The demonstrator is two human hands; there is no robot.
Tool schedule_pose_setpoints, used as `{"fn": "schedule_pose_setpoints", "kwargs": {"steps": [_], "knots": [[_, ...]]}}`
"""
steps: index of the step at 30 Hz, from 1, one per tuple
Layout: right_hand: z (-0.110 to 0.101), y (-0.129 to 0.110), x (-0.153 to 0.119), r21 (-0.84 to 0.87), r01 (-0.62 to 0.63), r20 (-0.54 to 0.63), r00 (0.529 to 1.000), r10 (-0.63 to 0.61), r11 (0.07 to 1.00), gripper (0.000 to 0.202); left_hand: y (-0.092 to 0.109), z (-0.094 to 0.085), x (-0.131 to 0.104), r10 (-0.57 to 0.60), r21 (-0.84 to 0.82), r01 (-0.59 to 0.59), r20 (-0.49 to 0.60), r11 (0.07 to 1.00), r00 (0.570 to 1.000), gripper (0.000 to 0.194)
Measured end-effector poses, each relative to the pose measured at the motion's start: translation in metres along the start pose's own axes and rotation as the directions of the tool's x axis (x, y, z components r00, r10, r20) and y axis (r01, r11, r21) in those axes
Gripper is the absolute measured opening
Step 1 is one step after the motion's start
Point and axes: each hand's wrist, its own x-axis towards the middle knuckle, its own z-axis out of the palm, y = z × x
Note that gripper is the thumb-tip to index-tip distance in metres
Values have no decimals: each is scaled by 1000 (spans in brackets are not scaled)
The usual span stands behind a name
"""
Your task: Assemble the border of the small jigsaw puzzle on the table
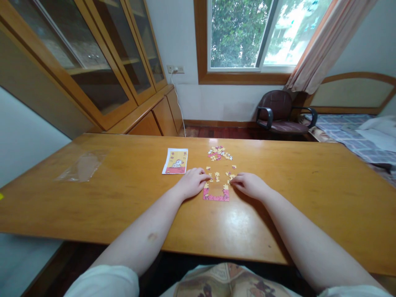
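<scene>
A partly joined jigsaw puzzle (215, 198) lies on the wooden table, its pink bottom edge and short yellow-topped sides forming a U. My left hand (194, 182) is at its upper left, fingers closed with the tips pinched on a small yellow puzzle piece (211, 179). On the other side my right hand (249, 184) is closed too, thumb and fingertips at a yellow puzzle piece (230, 180) just above the right side. Between the hands lie a few loose yellow pieces (217, 176). Farther back is a pile of mixed pieces (219, 152). The fingertips partly hide the pieces they touch.
Left of the pieces lies a reference picture card (175, 161) with a white cartoon animal. A clear plastic bag (81, 166) rests on the table's (133, 198) left part. Beyond the table are a glass-door cabinet (123, 62), an office chair (280, 111) and a bed (352, 130).
</scene>
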Motion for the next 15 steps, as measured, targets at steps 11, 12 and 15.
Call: {"fn": "schedule_pose_setpoints", "kwargs": {"steps": [11,12,15], "knots": [[1,0,1,-7,-32,-42,999,31,999,27,-1,3,1,19,-7,-19,0,1000,1000,35],[2,-1,1,-10,-28,-40,999,27,1000,28,-1,4,1,26,-9,-26,6,1000,1000,35],[3,-3,2,-9,-24,-41,999,24,1000,28,-2,4,2,29,-6,-29,6,1000,1000,35]]}}
